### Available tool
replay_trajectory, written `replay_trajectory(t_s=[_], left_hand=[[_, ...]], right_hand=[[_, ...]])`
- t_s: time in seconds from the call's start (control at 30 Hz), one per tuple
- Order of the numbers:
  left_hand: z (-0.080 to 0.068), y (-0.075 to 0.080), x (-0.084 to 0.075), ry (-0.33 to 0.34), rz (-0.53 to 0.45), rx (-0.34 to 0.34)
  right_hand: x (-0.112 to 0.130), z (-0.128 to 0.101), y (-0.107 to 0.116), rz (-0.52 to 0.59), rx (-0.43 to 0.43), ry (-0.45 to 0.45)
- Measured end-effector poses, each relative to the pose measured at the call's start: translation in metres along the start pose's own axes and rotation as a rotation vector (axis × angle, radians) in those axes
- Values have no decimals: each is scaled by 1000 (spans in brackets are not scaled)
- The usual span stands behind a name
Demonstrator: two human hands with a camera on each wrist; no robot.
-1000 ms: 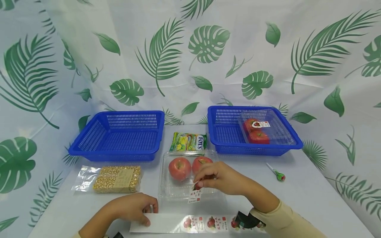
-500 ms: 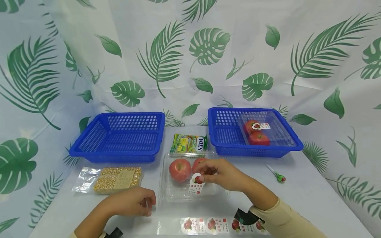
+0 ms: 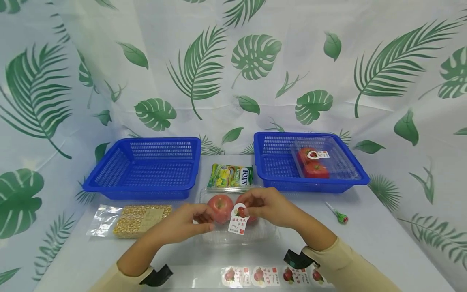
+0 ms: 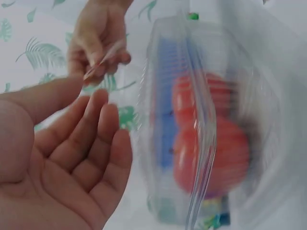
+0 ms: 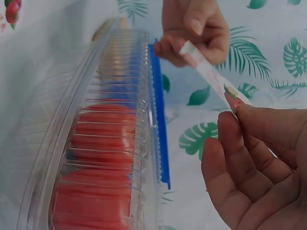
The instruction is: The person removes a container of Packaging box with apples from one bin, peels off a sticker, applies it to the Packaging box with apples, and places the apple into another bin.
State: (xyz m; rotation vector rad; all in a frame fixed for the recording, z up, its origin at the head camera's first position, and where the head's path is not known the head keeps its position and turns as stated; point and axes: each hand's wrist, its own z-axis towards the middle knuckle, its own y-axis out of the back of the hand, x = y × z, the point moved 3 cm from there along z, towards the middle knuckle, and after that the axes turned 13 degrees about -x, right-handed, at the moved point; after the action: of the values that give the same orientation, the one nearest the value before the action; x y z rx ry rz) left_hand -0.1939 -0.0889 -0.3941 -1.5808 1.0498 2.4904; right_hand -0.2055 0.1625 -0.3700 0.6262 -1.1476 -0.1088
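Observation:
My right hand (image 3: 273,207) pinches a white sticker (image 3: 238,221) printed with a red fruit and writing; the right wrist view shows the sticker (image 5: 206,67) edge-on between thumb and forefinger. Close to it on the left, my left hand (image 3: 186,223) holds nothing, its fingers loosely bent and thumb apart, as the left wrist view also shows for that hand (image 4: 72,148). Beneath both hands lies a clear plastic clamshell box (image 3: 237,238) containing two red apples (image 3: 220,207), one partly hidden by my right hand. A sticker strip (image 3: 208,278) lies along the near table edge.
At the back left stands a blue basket (image 3: 160,168). Another blue basket (image 3: 275,162) at the back right holds a labelled clear box of apples (image 3: 316,169). A candy bag (image 3: 230,175), a corn kernel bag (image 3: 133,219) and a lollipop (image 3: 339,215) lie around.
My left hand has let go of the sticker strip and moved up and right to the box. My right hand keeps the sticker, now turned and raised slightly.

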Motion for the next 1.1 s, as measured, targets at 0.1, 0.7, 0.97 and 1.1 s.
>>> replay_trajectory(t_s=[0.1,0.7,0.97,1.1], left_hand=[[13,-9,-1,22,-10,-53],[43,-33,11,154,-164,-175],[45,-35,10,101,-7,-186],[44,-35,11,91,50,-199]], right_hand=[[0,1,0,-4,-1,-3],[-12,20,-5,-81,-84,-10],[-18,26,-7,-146,-98,-49],[-20,27,-8,-153,-93,-59]])
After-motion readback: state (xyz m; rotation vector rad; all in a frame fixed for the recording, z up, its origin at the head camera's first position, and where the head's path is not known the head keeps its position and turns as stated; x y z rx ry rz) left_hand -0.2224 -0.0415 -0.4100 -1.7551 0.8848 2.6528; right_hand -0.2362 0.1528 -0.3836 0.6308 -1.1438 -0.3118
